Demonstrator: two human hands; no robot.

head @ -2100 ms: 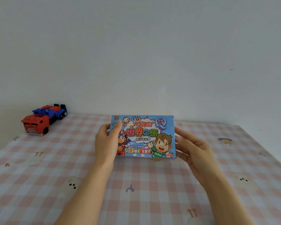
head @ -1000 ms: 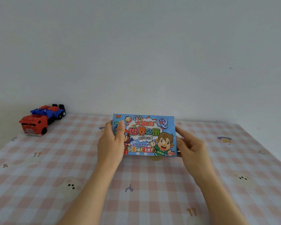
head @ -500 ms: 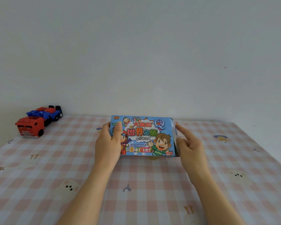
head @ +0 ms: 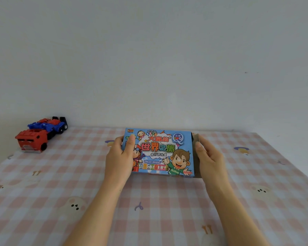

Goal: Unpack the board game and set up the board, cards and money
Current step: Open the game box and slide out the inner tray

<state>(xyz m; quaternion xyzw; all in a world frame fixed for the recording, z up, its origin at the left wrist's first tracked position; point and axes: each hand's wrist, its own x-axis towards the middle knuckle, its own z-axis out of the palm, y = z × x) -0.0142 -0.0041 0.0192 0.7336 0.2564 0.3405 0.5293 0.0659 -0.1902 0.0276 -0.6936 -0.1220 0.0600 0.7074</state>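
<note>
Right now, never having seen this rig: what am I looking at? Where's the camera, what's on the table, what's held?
No machine: a person's bare hands. The one picture comes from a wide-angle camera on their head, looking forward and down. The left hand grips the left end of a blue board game box; the right hand holds its right end, where brown cardboard shows, so that end looks opened. Below is a pink checked tablecloth. Far left stand a red toy truck and a blue-and-red toy vehicle behind it.
</note>
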